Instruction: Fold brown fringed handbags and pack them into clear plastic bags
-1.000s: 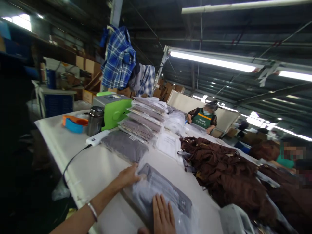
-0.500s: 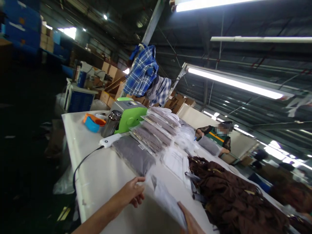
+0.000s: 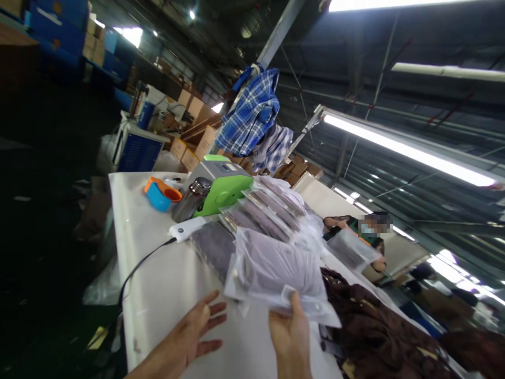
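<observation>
A clear plastic bag with a folded grey garment [image 3: 276, 263] is raised above the table, its near edge gripped in my right hand [image 3: 291, 329]. The thumb lies on top of the bag and the fingers are underneath. My left hand [image 3: 193, 329] is apart from it on the left, fingers spread and holding nothing. Behind the raised bag, another bagged grey garment [image 3: 211, 245] lies flat beside a white handheld device [image 3: 187, 229] with a black cable. Several more bagged garments [image 3: 272, 202] are stacked farther back, partly hidden.
A steel thermos [image 3: 193, 199], a green and grey machine [image 3: 224, 184] and an orange-and-blue tape dispenser [image 3: 161, 195] stand on the white table [image 3: 158, 279]. Dark brown clothing [image 3: 379, 331] is heaped at the right. Across the table, a person holds a bag [image 3: 351, 250].
My right hand has swung the bagged garment up and over, so its broad face now shows. My left hand has come away from it and spread its fingers. The view has shifted.
</observation>
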`<state>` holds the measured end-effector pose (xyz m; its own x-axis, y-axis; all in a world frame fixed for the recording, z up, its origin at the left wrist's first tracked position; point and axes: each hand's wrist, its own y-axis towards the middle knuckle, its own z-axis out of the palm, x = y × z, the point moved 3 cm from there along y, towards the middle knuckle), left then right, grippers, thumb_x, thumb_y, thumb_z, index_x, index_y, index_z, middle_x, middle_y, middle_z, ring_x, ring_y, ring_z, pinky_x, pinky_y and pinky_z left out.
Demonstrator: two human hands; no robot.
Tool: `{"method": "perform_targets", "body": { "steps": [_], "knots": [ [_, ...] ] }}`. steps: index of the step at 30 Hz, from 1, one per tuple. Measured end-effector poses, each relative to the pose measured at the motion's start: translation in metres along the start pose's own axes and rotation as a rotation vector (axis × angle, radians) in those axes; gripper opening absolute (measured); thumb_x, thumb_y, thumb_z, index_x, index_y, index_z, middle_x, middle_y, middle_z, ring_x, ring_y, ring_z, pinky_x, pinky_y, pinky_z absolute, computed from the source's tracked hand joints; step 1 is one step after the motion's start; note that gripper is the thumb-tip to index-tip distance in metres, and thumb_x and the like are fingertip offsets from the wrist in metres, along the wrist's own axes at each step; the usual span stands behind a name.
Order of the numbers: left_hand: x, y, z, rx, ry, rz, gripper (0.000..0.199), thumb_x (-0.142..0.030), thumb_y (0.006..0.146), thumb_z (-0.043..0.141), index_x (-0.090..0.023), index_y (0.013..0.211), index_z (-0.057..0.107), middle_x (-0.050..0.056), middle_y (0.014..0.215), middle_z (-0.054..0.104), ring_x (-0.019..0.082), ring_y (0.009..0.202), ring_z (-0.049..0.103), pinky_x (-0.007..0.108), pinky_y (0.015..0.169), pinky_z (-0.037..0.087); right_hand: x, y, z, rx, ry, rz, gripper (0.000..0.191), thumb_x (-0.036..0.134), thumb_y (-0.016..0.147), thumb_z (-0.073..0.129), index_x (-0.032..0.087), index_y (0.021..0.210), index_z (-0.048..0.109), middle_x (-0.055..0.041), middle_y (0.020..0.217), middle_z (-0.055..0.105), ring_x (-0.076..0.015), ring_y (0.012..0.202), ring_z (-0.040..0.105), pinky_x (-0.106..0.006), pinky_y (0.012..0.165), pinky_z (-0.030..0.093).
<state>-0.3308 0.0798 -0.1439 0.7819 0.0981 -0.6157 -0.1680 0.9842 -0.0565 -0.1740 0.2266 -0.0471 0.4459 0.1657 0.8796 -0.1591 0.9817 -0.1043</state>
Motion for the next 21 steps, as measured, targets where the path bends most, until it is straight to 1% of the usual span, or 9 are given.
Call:
{"method": "perform_targets", "body": {
  "steps": [1,3,4,6,10,12,15,19,21],
  "knots": [
    [-0.011,0.001,-0.008,-0.063,-0.017,0.029,0.078,-0.069,0.080,0.058,-0.026,0.142,0.035,0.015,0.146,0.042,0.031,0.136,0.039,0.045,0.097,0.046,-0.030,-0.003,0.008,-0.012,0.111,0.098,0.038,0.043,0.065,0.081,0.024,0.092,0.065,0.0000,0.092,0.075,-0.0177,0.091,0.070,-0.033,0.085,0.056],
    [-0.031,0.006,-0.024,-0.190,-0.015,0.085,0.081,-0.065,0.078,0.064,-0.025,0.141,0.034,0.016,0.147,0.042,0.031,0.137,0.038,0.044,0.097,0.047,-0.083,-0.014,0.019,0.035,0.160,0.361,0.044,0.044,0.066,0.081,0.021,0.099,0.064,-0.0048,0.102,0.073,-0.0211,0.099,0.068,-0.038,0.088,0.056],
    [-0.042,0.009,-0.031,-0.249,-0.011,0.103,0.082,-0.062,0.077,0.067,-0.024,0.141,0.034,0.016,0.146,0.042,0.031,0.136,0.039,0.044,0.096,0.048,-0.100,-0.020,0.020,0.019,0.175,0.434,0.045,0.047,0.068,0.080,0.019,0.100,0.063,-0.0070,0.102,0.073,-0.0217,0.100,0.068,-0.039,0.089,0.056],
    [-0.061,0.017,-0.041,-0.327,0.007,0.112,0.080,-0.056,0.075,0.072,-0.024,0.139,0.036,0.016,0.145,0.044,0.031,0.133,0.043,0.043,0.093,0.051,-0.114,-0.028,0.013,-0.032,0.189,0.511,0.047,0.054,0.075,0.072,0.017,0.101,0.062,-0.0100,0.101,0.072,-0.0233,0.100,0.068,-0.041,0.089,0.057],
    [-0.086,0.038,-0.045,-0.352,0.171,0.083,0.063,-0.055,0.078,0.068,-0.020,0.125,0.047,0.014,0.131,0.055,0.027,0.114,0.058,0.039,0.083,0.056,-0.091,-0.025,-0.020,-0.185,0.202,0.547,0.045,0.060,0.087,0.056,0.016,0.098,0.058,-0.0103,0.093,0.071,-0.0240,0.090,0.072,-0.039,0.080,0.061],
    [-0.090,0.051,-0.044,-0.368,0.354,0.067,0.058,-0.060,0.078,0.064,-0.019,0.117,0.051,0.011,0.112,0.064,0.023,0.093,0.065,0.036,0.074,0.058,-0.074,-0.020,-0.039,-0.264,0.159,0.552,0.044,0.059,0.089,0.052,0.016,0.096,0.057,-0.0100,0.088,0.071,-0.0226,0.081,0.073,-0.036,0.070,0.062],
    [-0.089,0.071,-0.042,-0.384,0.578,0.075,0.055,-0.059,0.072,0.067,-0.021,0.110,0.053,0.005,0.091,0.067,0.020,0.072,0.065,0.029,0.057,0.056,-0.059,-0.012,-0.060,-0.317,0.040,0.517,0.038,0.053,0.088,0.060,0.015,0.091,0.056,-0.0077,0.077,0.071,-0.0187,0.068,0.072,-0.028,0.057,0.060],
    [-0.106,0.093,-0.049,-0.383,0.752,0.173,0.055,-0.049,0.068,0.068,-0.020,0.113,0.053,0.004,0.088,0.066,0.021,0.070,0.065,0.028,0.052,0.053,-0.065,-0.007,-0.060,-0.238,-0.073,0.431,0.029,0.029,0.075,0.079,0.015,0.085,0.056,-0.0009,0.067,0.070,-0.0102,0.056,0.067,-0.016,0.048,0.052],
    [-0.126,0.103,-0.060,-0.435,0.868,0.238,0.055,-0.045,0.070,0.063,-0.019,0.118,0.051,0.005,0.088,0.067,0.023,0.074,0.066,0.028,0.056,0.052,-0.078,-0.008,-0.048,-0.174,-0.090,0.445,0.033,0.028,0.069,0.082,0.012,0.085,0.057,-0.0028,0.069,0.070,-0.0086,0.052,0.064,-0.016,0.046,0.050]
  ]
}}
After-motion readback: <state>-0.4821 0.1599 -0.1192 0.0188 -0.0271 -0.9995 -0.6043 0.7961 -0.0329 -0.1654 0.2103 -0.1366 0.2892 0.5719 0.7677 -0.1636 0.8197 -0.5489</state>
